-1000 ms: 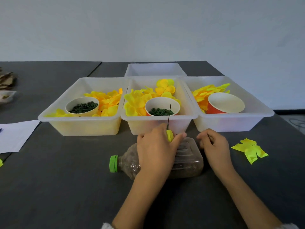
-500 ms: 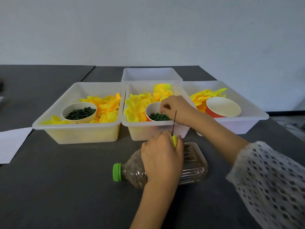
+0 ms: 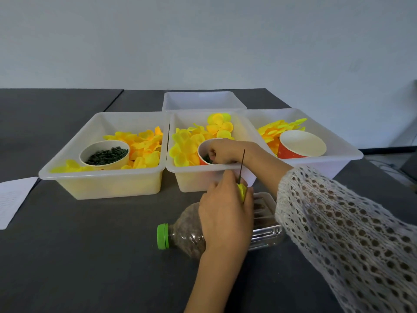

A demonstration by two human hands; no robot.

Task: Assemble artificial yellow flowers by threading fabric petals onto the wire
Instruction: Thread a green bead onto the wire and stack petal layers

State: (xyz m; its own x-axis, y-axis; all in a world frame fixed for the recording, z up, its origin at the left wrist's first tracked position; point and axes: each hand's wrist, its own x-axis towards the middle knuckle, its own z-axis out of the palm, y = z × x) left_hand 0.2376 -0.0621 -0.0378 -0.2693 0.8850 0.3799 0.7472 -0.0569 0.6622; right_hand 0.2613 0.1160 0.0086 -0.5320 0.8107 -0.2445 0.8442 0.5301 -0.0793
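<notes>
The left hand (image 3: 225, 213) grips a thin dark wire (image 3: 242, 166) with a yellow petal (image 3: 242, 192) on it, upright just in front of the middle bin (image 3: 180, 172) on the worktop (image 3: 90, 256). The right hand (image 3: 222, 152) reaches into the red cup (image 3: 203, 159) of small green pieces inside that bin, fingers curled, though I cannot tell whether they pinch anything. A green-capped bottle (image 3: 180, 231) lies on its side under the left hand, in front of the middle bin.

Left hand (image 3: 225, 213) grips wire (image 3: 242, 164) with petals (image 3: 242, 191); right hand (image 3: 222, 152) reaches into cup (image 3: 203, 152).
</notes>
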